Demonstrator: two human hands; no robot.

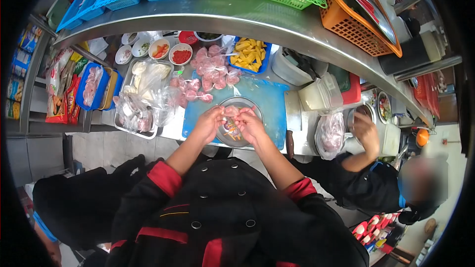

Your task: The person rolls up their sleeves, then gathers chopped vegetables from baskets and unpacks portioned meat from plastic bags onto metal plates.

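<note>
Over a round metal bowl (260,113), my left hand (210,122) and my right hand (250,125) pinch the two sides of a small clear plastic bag of pink meat (230,111). Sliced purple and orange pieces (229,129) lie in the bowl below. The bowl rests on a blue cutting board (274,101). Beyond my left hand are several knotted plastic bags of pink meat (213,66), partly on the board. A knife with a brown handle (290,143) lies by the board's right edge.
A metal tray of bagged food (157,131) stands to the left. Behind are small bowls (181,54) and a blue basket of yellow pieces (249,54). An overhead steel shelf (237,12) carries baskets. One co-worker (366,178) works at right; another person (89,202) is at left.
</note>
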